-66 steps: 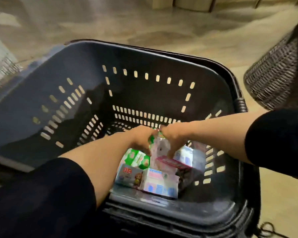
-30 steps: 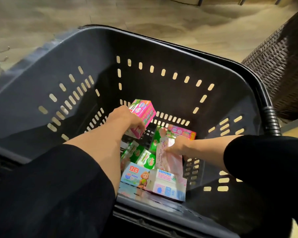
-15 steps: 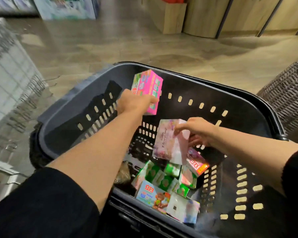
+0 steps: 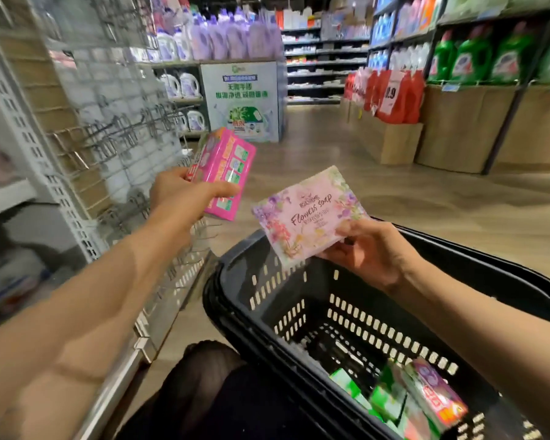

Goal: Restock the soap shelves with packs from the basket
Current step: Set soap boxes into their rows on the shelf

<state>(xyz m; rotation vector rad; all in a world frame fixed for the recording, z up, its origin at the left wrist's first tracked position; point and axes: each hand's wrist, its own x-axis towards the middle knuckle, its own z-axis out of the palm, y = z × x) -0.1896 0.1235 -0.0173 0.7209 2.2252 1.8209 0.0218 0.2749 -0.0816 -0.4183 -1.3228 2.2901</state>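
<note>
My left hand [image 4: 185, 193] grips a bright pink soap pack [image 4: 224, 173], held up beside the wire rack on the left. My right hand [image 4: 373, 252] pinches the lower right corner of a pale floral pack [image 4: 308, 217] printed "Flowers soap", held over the far rim of the black basket [image 4: 299, 300]. Several green and pink soap packs [image 4: 404, 398] lie at the basket's bottom right.
A white wire rack with metal hooks [image 4: 108, 144] and shelving fills the left side. Detergent bottles [image 4: 223, 39] stand on a display ahead, and more bottles on shelves [image 4: 477, 58] at the right. A wooden-floored aisle [image 4: 331, 173] runs between them. My dark-clothed knee [image 4: 210, 392] is below.
Both hands have lifted out of the basket, each with a pack. The view has swung up from the basket to the aisle and the rack on the left.
</note>
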